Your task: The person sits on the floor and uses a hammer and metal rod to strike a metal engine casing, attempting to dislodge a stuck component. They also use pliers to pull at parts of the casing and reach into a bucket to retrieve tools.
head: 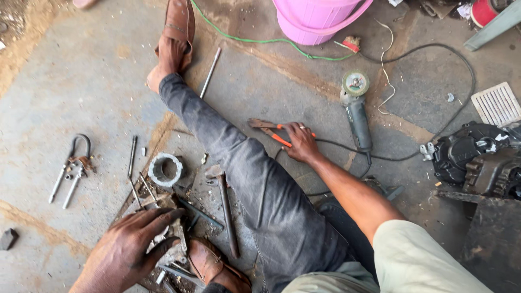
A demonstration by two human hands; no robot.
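Head view: the right hand [300, 142] closes around orange-handled pliers [273, 132] lying on the concrete floor [81, 81], just beside the angle grinder [357, 111]. The left hand [130, 250] lies spread flat, gripping nothing, on a metal scrap pile [173, 239]. Risks: sharp scraps could cut that palm, and the grinder's cable [347, 147], running under the pliers, could snag.

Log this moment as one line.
left hand: pressing on metal part | right hand: gripping orange-handled pliers on floor | angle grinder: lying beside right hand, untouched
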